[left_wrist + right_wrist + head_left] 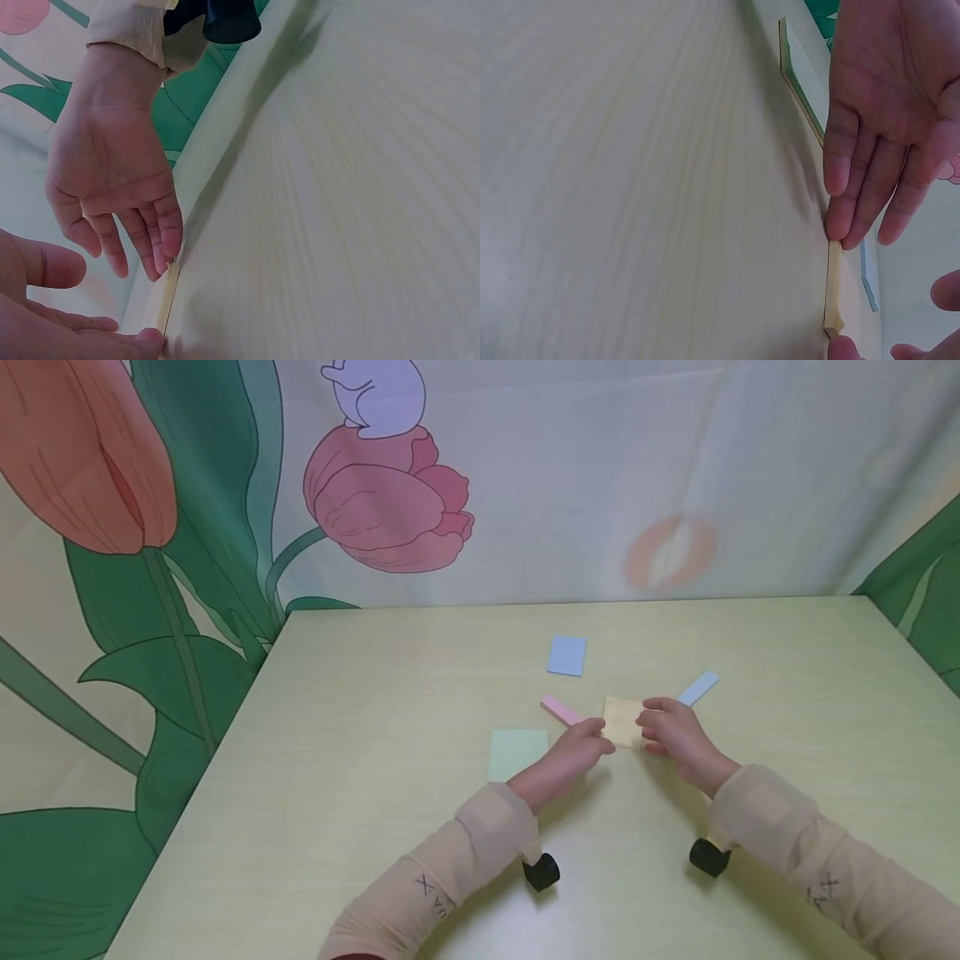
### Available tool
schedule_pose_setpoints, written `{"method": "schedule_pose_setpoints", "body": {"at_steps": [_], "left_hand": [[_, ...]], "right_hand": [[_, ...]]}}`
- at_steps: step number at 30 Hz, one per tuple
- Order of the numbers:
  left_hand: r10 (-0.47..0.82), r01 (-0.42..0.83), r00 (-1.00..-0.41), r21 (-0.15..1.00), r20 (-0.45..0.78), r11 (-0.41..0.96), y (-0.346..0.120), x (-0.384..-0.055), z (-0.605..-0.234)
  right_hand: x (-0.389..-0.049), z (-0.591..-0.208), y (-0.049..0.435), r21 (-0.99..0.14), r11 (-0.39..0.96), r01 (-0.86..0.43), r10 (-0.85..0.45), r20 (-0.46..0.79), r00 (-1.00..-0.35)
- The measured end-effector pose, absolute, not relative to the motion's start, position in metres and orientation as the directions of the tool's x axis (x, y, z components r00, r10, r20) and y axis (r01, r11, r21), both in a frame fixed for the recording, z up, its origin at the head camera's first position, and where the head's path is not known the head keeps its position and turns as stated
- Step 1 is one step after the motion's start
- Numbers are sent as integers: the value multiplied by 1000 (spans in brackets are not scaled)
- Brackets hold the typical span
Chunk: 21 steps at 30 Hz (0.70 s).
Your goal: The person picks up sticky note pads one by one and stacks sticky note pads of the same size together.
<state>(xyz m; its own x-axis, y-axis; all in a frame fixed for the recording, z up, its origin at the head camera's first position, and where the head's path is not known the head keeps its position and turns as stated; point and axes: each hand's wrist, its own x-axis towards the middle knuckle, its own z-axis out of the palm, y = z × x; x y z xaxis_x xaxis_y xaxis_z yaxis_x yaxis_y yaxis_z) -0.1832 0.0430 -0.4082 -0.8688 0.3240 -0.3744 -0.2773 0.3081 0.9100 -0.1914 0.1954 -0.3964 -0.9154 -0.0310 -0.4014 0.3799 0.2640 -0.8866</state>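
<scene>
A cream-yellow sticky note pad lies flat on the table between both hands. My left hand reaches to its left edge, fingers straight and fingertips touching the side. The right hand is at the opposite edge, with its fingertips against the pad. From the left wrist view, the right hand shows its palm, fingers extended down to the pad's edge. In the right wrist view, straight fingers of the left hand meet the pad's end.
A pale green sticky note pad lies beside the left wrist. A narrow pink pad is partly behind the left hand. Farther back lies a blue square pad. A narrow light-blue pad sits beyond the right hand. A printed curtain hangs behind the table.
</scene>
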Motion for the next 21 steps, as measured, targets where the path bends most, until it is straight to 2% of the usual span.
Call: {"method": "schedule_pose_setpoints", "body": {"at_steps": [21], "left_hand": [[360,-268,-846,898,-393,350,38,-182,-409]], "right_hand": [[-191,-399,196,-883,228,409,-29,-426,-904]]}}
